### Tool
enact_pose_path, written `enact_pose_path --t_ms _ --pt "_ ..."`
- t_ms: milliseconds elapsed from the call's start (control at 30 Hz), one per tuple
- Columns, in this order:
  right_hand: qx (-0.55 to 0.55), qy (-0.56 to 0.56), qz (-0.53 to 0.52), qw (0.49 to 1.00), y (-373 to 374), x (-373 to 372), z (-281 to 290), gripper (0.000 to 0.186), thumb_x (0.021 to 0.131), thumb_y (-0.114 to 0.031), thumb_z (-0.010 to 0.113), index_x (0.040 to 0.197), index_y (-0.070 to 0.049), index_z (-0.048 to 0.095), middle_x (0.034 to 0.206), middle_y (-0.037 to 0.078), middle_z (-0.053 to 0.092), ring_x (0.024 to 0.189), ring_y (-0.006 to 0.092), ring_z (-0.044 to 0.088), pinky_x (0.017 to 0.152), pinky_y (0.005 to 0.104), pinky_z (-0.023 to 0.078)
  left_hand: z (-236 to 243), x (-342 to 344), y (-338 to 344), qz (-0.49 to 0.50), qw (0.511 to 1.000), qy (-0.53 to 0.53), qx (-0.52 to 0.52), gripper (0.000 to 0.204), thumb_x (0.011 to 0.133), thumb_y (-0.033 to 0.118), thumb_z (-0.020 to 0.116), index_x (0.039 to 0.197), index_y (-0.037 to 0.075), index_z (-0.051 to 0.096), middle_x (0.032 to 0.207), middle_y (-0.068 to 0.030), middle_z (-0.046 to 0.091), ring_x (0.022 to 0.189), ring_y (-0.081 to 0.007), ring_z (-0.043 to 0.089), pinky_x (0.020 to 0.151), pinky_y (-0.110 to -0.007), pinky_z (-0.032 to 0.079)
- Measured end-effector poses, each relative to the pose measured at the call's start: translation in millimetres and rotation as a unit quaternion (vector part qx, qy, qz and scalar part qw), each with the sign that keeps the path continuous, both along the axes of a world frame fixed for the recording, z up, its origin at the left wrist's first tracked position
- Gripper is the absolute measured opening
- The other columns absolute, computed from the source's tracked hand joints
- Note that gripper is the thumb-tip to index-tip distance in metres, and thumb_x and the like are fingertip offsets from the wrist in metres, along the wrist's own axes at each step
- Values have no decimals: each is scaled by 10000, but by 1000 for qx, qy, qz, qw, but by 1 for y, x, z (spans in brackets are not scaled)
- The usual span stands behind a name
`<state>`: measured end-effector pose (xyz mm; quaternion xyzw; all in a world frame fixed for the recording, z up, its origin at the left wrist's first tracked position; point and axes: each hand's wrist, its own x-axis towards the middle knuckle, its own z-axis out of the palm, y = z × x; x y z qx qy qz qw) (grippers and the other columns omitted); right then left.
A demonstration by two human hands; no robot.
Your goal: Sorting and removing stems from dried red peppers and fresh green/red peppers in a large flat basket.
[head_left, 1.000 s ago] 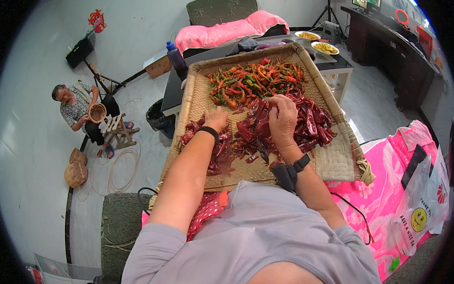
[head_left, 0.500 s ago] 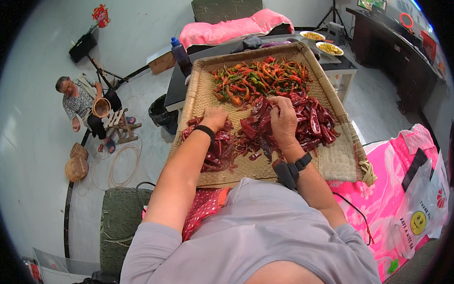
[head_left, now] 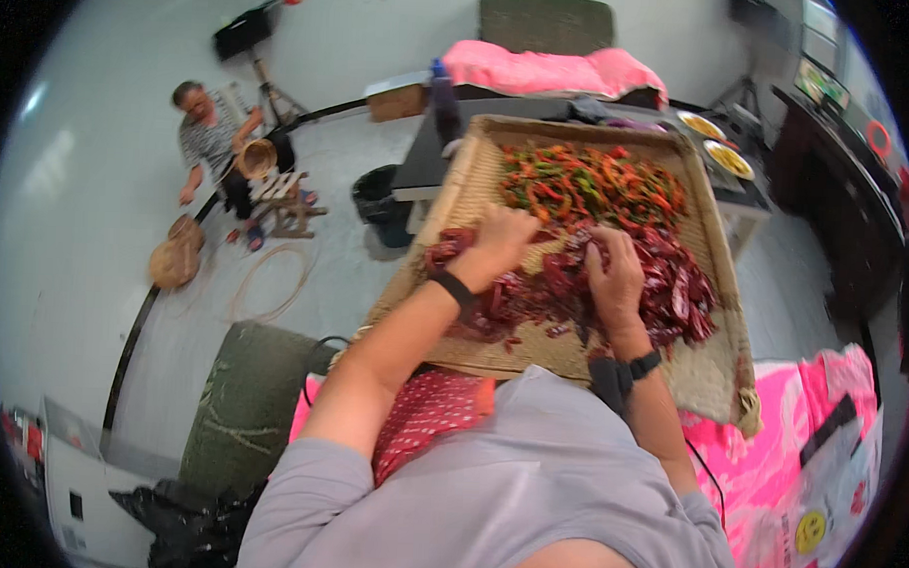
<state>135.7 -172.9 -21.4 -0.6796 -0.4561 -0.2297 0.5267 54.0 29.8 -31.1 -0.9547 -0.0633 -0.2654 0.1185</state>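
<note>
A shallow woven tray (head_left: 457, 199) lies tilted in front of me, holding dried dark-red chilies (head_left: 679, 292) in a right-hand heap and a smaller left-hand heap (head_left: 494, 305). Behind them is a bed of thinner red, orange and green chilies (head_left: 588, 184). My left hand (head_left: 501, 241), with a black band on its wrist, is closed over the gap between the heaps, a dried red chili at its fingertips. At the left edge of the right heap, my right hand (head_left: 617, 280) has its fingers bent around dried chilies; its fingertips are partly hidden.
A dark-topped table (head_left: 419, 163) stands behind the tray, with two bowls of yellow food (head_left: 727, 159) on it. Left of it are a black-lined bin (head_left: 377, 196) and a seated person (head_left: 219, 136) with a basket. Pink cloth (head_left: 759, 465) and a plastic bag (head_left: 817, 507) lie at right.
My view has shifted, so the room sits further right and lower. My left hand has left the left heap and moved right and away from me, nearer my right hand.
</note>
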Motion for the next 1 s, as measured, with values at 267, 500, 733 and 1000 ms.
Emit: enact_pose_path --t_ms 267,500,733,1000 --pt "-69 3 130 989 4 -11 -1 235 850 -30 628 1081 -19 590 1003 121 619 916 266 615 796 337 491 8 -15 -67 -40 974 -80 -206 251 720 49 630 965 63 572 924 -129 594 887 -340 593 738 -475 441" --pt "-2 47 66 997 3 -1 -2 125 877 -2 588 1000 -7 602 951 98 610 875 221 595 793 315 478 12 -32 -52 11 928 -14 -371 177 734 39 624 909 35 596 944 -154 596 878 -342 599 724 -440 489" --pt "-144 -55 -256 954 -12 26 -12 189 910 -137 575 1088 -99 623 1180 92 553 1137 291 476 969 472 364 17 -38 -44 -81 829 -6 -553 281 768 113 655 1010 -3 574 940 -143 587 793 -248 619 711 -361 503" --pt "-7 -149 -75 986 -2 9 10 165 867 -127 638 1019 -65 642 1035 119 627 986 283 580 880 387 437 7 -32 -55 -99 855 -43 -507 268 847 153 632 1063 -1 601 802 -93 650 739 -144 643 647 -312 511"
